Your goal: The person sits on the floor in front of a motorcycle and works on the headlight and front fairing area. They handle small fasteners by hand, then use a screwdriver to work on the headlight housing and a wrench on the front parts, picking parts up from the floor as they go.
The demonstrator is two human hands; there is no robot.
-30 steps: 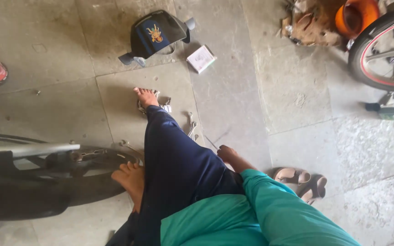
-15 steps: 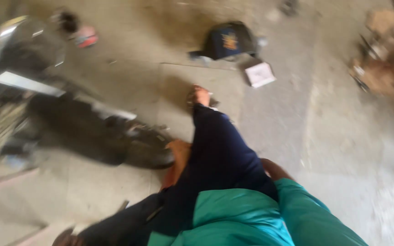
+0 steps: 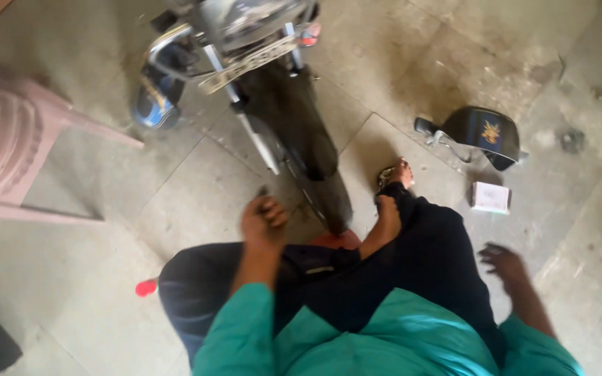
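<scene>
I sit low on the floor in a green shirt and dark trousers, facing the front of a motorcycle (image 3: pixel 283 104). Its black front mudguard and wheel (image 3: pixel 315 167) point at me between my knees. My left hand (image 3: pixel 264 221) hovers over my left knee close to the wheel, fingers curled, and a small dark thing may be pinched at its fingertips. My right hand (image 3: pixel 504 266) hangs out to the right above the floor, fingers spread and holding nothing. My bare foot (image 3: pixel 388 212) rests by the wheel.
A black headlight cover (image 3: pixel 485 132) with a mirror lies on the floor at the right, a small white box (image 3: pixel 490 197) beside it. A pink plastic chair (image 3: pixel 15 146) stands at the left. A small red object (image 3: pixel 146 287) lies by my left knee.
The view has swung left, so the motorcycle now stands straight ahead instead of at the left. Both hands have come into view, and the headlight cover and box have shifted to the right.
</scene>
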